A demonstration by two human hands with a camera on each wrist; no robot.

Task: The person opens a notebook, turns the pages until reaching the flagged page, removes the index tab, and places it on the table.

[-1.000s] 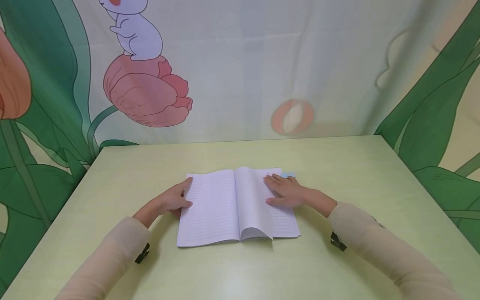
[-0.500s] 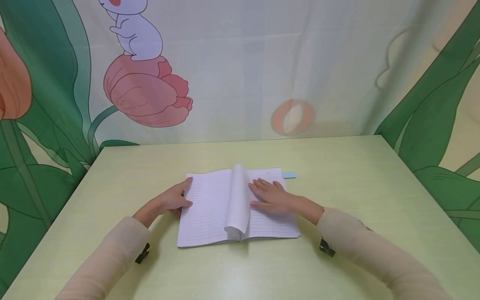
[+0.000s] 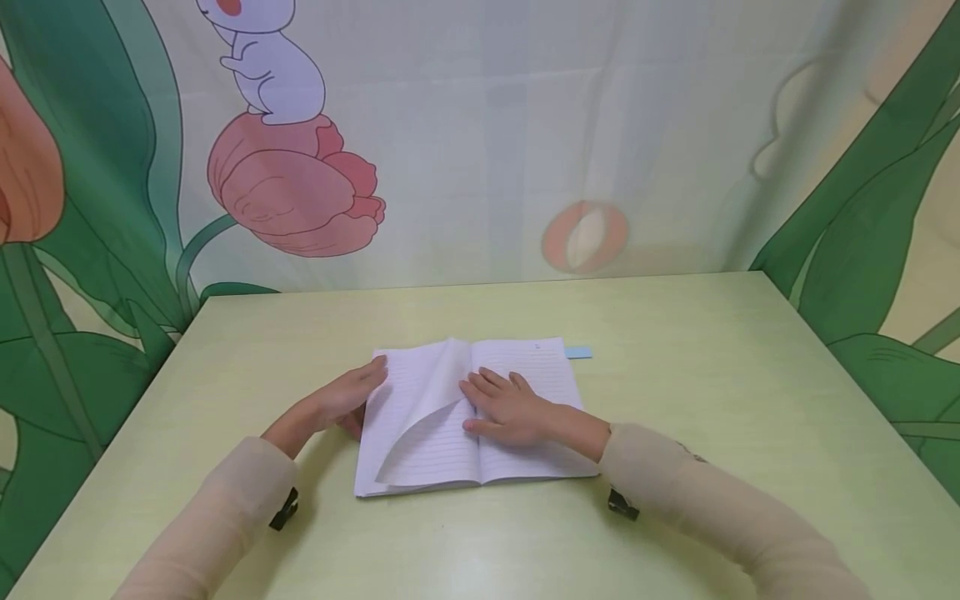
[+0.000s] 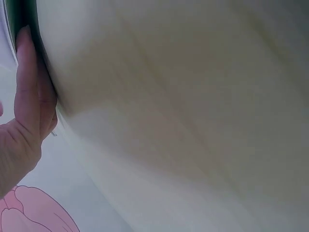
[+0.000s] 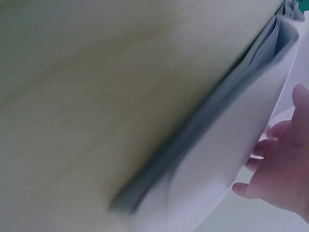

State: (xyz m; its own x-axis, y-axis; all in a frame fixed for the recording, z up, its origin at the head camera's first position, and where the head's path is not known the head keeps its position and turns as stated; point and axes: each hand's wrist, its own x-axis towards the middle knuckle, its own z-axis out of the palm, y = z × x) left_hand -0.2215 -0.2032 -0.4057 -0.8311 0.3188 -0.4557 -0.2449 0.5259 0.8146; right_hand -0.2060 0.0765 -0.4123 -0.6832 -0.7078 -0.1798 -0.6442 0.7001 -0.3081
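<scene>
A lined notebook (image 3: pixel 525 358) lies spread open on the table, and a loose page (image 3: pixel 431 392) curls over its left half. My right hand (image 3: pixel 506 410) rests with extended fingers near the centre fold, touching the paper at that page's edge. In the right wrist view the notebook's stacked page edges (image 5: pixel 212 121) run beside the right hand (image 5: pixel 285 164). At the notebook's left edge is my left hand (image 3: pixel 345 400), its thumb lifted off the page. The left wrist view has the left hand (image 4: pixel 31 96) with straight fingers against the dark cover edge.
A light blue tab (image 3: pixel 578 352) sticks out at the notebook's upper right. The pale green table (image 3: pixel 675 350) extends around it, backed by a printed curtain (image 3: pixel 465 150) with flowers and a rabbit.
The right hand has slid left from the right page to the centre fold. The curled page has swung over from right to left. My left thumb has come off the left page.
</scene>
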